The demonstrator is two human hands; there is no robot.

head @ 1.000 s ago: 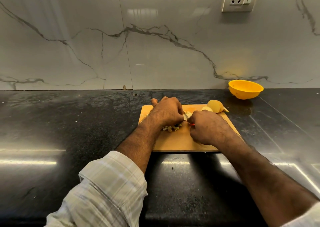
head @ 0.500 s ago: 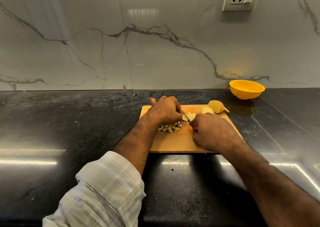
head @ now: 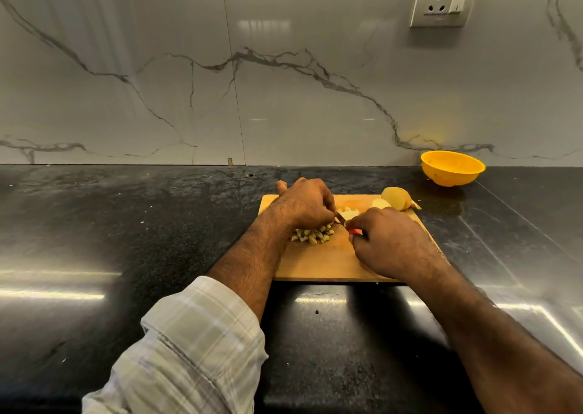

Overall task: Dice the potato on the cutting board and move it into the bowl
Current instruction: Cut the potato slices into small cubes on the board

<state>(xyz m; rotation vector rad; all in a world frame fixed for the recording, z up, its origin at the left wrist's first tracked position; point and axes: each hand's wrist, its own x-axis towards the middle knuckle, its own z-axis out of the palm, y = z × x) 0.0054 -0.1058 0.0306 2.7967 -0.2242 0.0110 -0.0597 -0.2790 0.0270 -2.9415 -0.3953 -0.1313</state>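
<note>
A wooden cutting board (head: 318,264) lies on the black counter. A pile of small diced potato cubes (head: 312,235) sits at its middle. My left hand (head: 304,204) curls over potato slices (head: 348,213) just behind the pile and holds them down. My right hand (head: 391,243) grips a knife with a red handle (head: 355,231); its blade is mostly hidden between the hands. An uncut potato chunk (head: 396,197) and a slice (head: 380,203) lie at the board's far right corner. The yellow bowl (head: 452,167) stands by the wall, right of the board.
The black stone counter (head: 142,240) stretches wide to the left and in front of the board. A marble backsplash rises behind, with a wall socket (head: 443,0) at the upper right. My plaid sleeve (head: 195,347) covers the left forearm.
My right hand has drawn back toward me along the board with the knife. More diced cubes show beside my left hand, which stayed in place.
</note>
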